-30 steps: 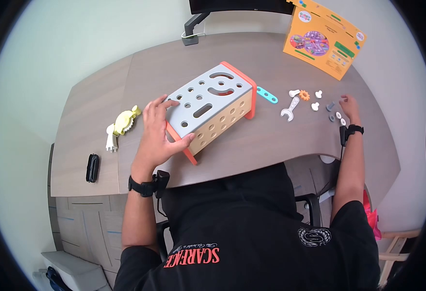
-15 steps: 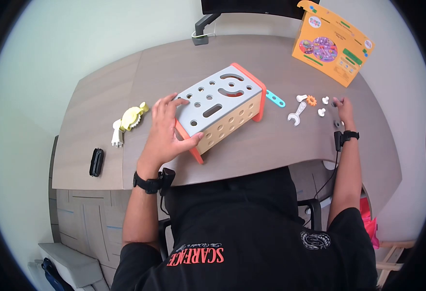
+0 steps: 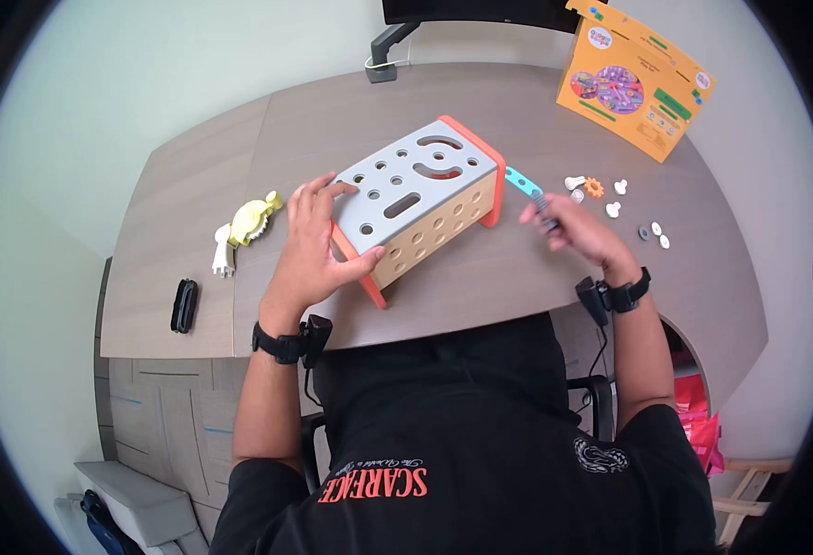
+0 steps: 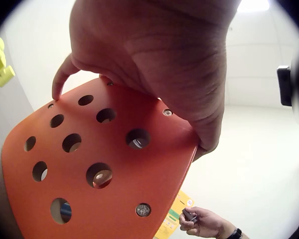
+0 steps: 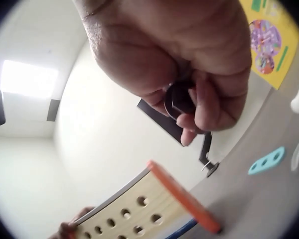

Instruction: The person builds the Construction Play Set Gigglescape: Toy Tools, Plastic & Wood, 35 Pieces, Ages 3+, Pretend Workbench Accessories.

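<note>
A toy workbench (image 3: 434, 191) with a grey holed top, beige sides and orange end panels stands slanted on the table. My left hand (image 3: 305, 250) grips its near left end, the fingers over the top and the thumb along the front side. In the left wrist view that hand spans the holed orange end panel (image 4: 117, 191). My right hand (image 3: 587, 240), right of the workbench, pinches a dark grey toy bolt (image 3: 544, 211) above the table. The right wrist view shows the bolt (image 5: 182, 99) partly hidden by curled fingers. Near it lies a turquoise strip (image 3: 523, 181) with holes.
Small white bolts (image 3: 613, 211), an orange gear (image 3: 593, 188), a grey nut (image 3: 644, 234) and white nuts (image 3: 657, 228) lie to the right. A yellow box (image 3: 647, 102) and a monitor arm (image 3: 382, 72) stand behind. Yellow toy tools (image 3: 249, 220) and a black case (image 3: 184, 307) are left.
My right hand has picked up the grey bolt at the far right and carried it left toward the workbench. The left hand keeps its grip on the workbench.
</note>
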`<move>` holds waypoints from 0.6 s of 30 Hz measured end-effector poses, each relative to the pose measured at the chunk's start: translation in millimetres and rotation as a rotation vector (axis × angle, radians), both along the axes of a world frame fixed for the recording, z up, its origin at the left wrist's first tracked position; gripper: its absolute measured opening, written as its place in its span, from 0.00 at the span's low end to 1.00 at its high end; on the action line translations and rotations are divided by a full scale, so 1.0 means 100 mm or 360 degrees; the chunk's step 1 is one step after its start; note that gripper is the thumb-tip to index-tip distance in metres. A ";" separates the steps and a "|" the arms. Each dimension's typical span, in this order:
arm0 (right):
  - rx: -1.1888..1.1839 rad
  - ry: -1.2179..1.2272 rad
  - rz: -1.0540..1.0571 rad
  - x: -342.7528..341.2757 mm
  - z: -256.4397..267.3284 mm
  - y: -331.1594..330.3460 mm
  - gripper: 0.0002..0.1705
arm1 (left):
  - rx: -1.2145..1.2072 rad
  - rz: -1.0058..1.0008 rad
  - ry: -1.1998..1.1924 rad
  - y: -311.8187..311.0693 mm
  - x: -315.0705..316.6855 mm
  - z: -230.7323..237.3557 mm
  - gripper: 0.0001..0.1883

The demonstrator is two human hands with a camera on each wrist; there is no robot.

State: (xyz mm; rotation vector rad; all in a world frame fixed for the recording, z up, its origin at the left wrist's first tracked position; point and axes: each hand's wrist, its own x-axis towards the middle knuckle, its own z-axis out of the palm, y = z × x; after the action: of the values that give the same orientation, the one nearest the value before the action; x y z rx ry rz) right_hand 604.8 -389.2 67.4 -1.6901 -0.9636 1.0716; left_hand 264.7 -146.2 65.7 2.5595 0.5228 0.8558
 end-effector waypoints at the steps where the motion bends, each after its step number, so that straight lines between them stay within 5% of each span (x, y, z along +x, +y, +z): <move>1: -0.0057 0.0035 0.0173 -0.13 0.00 0.03 0.21 | -0.0010 -0.0005 -0.0005 0.00 0.00 0.00 0.44; 8: 0.0024 -0.0089 0.0445 -0.65 -0.04 0.20 0.16 | -0.0030 -0.0006 -0.0012 -0.03 -0.01 0.02 0.44; 18: 0.0222 -0.0147 0.0125 -0.66 -0.27 0.50 0.19 | 0.0005 -0.0024 0.0004 -0.03 -0.01 0.03 0.44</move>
State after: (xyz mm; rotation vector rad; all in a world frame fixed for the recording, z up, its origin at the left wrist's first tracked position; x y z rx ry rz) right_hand 538.4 -339.3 40.3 -1.6098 -1.1454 0.9603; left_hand 263.7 -148.7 69.0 2.5648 0.5028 0.8489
